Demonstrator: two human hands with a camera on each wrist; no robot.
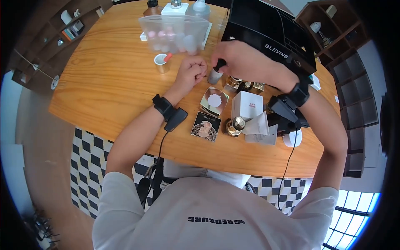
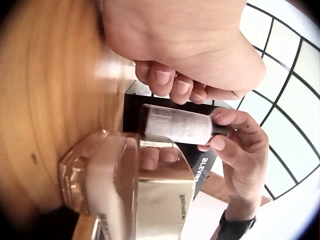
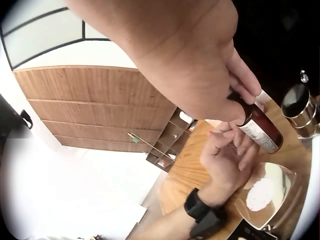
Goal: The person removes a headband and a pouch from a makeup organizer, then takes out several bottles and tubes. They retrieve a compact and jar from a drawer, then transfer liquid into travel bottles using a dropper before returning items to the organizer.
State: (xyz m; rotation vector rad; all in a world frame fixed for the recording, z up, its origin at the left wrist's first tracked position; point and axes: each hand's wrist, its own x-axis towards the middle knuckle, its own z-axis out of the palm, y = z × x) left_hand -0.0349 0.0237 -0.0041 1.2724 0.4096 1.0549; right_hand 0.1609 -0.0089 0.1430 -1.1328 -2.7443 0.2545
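Observation:
My right hand (image 1: 241,60) pinches the black cap (image 1: 220,65) of a small dark-brown bottle (image 3: 267,135) between thumb and fingers. A pale label (image 2: 180,125) wraps the bottle, which stands near the table surface. Just left of it, my left hand (image 1: 192,71) rests on the wood with its fingers loosely curled and nothing in them. Close below both hands lies a square gold compact (image 1: 214,100) with a white round centre. Nearer me is a black square palette (image 1: 206,126) with a rose-gold pattern.
A black BLEVINS case (image 1: 266,31) fills the back right. Behind the hands stands a clear zip bag (image 1: 175,37) of pink and white puffs, with a cup (image 1: 161,62) nearby. A white box (image 1: 248,105), gold-capped jar (image 1: 235,126) and white tube (image 1: 259,125) crowd the right.

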